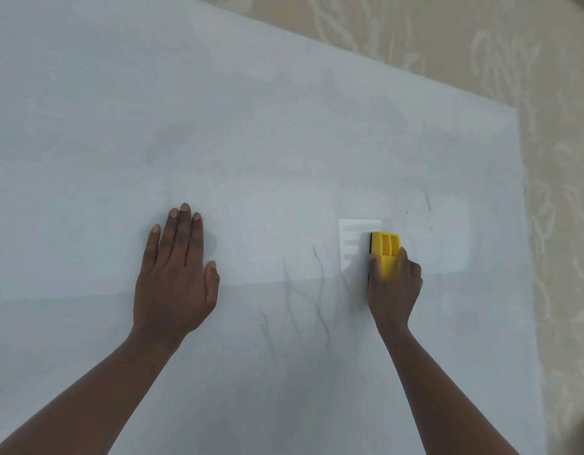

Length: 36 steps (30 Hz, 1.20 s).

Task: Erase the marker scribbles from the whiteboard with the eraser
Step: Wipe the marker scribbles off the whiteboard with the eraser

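A large whiteboard lies flat and fills most of the view. My right hand grips a yellow eraser with a dark felt underside and presses it on the board right of centre. Faint dark marker scribbles run as thin wavy lines just left of and below the eraser. A few short scribble strokes remain up and to the right of the eraser. My left hand rests flat on the board, fingers spread, well left of the scribbles, holding nothing.
Beige patterned carpet shows beyond the board's top and right edges. A bright window-like reflection glares on the board beside the eraser. Grey smudges mark the board's middle.
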Available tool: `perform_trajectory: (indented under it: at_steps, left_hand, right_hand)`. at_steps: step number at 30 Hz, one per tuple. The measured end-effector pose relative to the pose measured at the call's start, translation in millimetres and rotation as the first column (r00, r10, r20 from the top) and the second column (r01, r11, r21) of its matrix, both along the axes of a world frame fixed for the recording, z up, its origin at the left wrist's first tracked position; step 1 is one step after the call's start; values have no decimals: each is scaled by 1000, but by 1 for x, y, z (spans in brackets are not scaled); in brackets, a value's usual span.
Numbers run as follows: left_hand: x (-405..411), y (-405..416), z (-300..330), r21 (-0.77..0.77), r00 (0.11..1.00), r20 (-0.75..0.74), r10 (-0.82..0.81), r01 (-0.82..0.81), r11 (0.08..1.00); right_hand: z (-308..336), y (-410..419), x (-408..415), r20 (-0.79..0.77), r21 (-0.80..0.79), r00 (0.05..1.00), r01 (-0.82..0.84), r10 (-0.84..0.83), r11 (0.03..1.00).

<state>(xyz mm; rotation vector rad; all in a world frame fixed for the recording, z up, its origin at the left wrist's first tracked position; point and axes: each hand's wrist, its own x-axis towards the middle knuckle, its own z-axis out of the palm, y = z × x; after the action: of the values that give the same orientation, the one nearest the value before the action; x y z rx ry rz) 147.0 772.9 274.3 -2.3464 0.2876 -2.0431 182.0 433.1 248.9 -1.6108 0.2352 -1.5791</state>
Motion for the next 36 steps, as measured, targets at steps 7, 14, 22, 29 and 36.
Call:
perform_trajectory:
  at_steps: [7,14,22,29,36]
  left_hand:
    - [10,-11,9,-25,998,9,58,-58,998]
    - [15,-12,7,-34,997,25,75,-74,997]
    - [11,-11,6,-26,997,21,71,-71,997]
    - [13,-12,5,-31,996,49,71,-69,997]
    - [13,-10,4,-35,996,41,76,-74,997]
  right_hand:
    - [74,-16,9,100,-28,995,-24,27,999]
    - [136,22,7,207,-208,978,18,26,978]
    - [114,101,-6,306,-640,948,137,87,756]
    - [13,69,1,248,-920,944,159,218,359]
    - [66,17,4,257,-697,966,165,29,698]
